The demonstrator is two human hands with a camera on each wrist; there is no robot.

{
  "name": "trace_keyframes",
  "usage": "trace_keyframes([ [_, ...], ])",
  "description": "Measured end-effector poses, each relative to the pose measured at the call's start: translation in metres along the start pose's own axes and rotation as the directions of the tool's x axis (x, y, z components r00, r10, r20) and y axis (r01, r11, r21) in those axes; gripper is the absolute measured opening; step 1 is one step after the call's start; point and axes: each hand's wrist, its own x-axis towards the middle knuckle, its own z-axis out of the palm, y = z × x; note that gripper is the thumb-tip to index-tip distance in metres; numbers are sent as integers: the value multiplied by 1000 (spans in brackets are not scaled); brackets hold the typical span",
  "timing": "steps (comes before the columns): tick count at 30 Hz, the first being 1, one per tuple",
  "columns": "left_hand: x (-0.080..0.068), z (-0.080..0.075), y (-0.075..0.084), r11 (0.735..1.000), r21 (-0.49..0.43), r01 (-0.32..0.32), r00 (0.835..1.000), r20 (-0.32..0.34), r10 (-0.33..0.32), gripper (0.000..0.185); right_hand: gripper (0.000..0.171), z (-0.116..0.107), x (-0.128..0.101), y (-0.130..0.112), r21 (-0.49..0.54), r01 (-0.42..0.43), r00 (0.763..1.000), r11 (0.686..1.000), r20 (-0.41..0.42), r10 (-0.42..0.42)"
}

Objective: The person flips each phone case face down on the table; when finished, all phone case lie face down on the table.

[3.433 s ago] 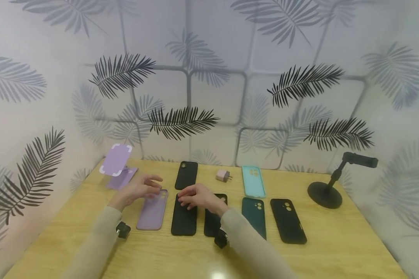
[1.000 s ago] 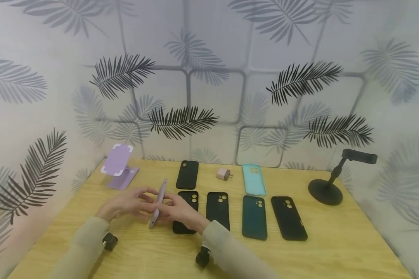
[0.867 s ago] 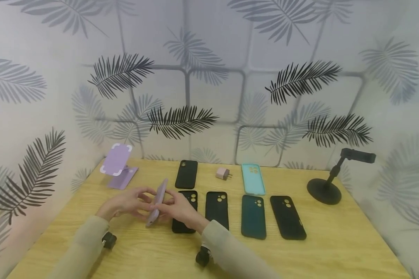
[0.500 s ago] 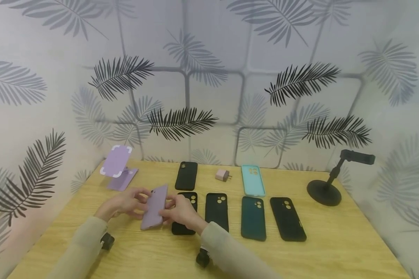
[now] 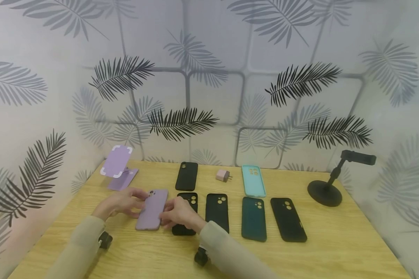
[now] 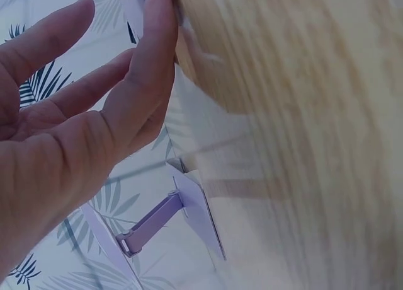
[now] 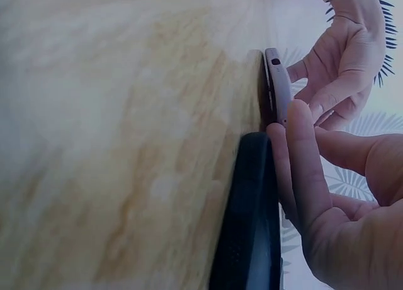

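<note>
A purple phone case [image 5: 153,211] lies at the left end of the front row, outer face up, camera cutout toward the back. My left hand [image 5: 125,202] is at its left edge, fingers loosely extended, and in the left wrist view a fingertip meets the case while the thumb stays apart. On the other side my right hand [image 5: 179,213] has its fingertips at the case's right edge, partly over a black phone case [image 5: 183,229]. Seen edge-on in the right wrist view, the purple case [image 7: 279,82] lies close over the tabletop between both hands.
To the right lie a black case [image 5: 217,211], a dark green case [image 5: 254,219] and another black one [image 5: 288,219]. Behind are a black case [image 5: 186,176], a pink charger plug [image 5: 223,175] and a turquoise case [image 5: 253,181]. Phone stands, purple [image 5: 116,161] and black [image 5: 324,192], flank them.
The purple case lay inner side up at first. Both hands lifted it, turned it on edge and lowered it with its outer face up. Their fingers have since loosened at its edges.
</note>
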Motion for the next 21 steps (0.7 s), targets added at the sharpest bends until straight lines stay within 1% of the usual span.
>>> trace_keyframes([
  [2,1,0,0,1000,11,-5,1000,6,5,53,17,-1,0,0,3,-1,1000,1000,-1,1],
  [10,0,1,0,1000,11,8,1000,-18,-8,52,23,-4,-1,1,12,-2,1000,1000,-6,2],
  [13,-2,1,1,999,32,2,1000,-21,-1,52,26,-5,-2,1,13,7,1000,1000,-8,-7],
  [15,-2,2,3,998,69,-5,999,-45,8,52,29,-8,-2,2,26,23,1000,999,-19,-23],
  [17,-2,2,5,995,103,-15,996,-89,24,50,30,-12,-2,3,41,43,998,998,-38,-41],
  [19,0,4,7,990,140,-34,990,-132,52,48,30,-17,-4,3,65,59,997,996,-58,-55],
  [21,2,7,9,988,151,-47,982,-173,73,43,29,-22,-5,4,75,69,996,995,-67,-64],
])
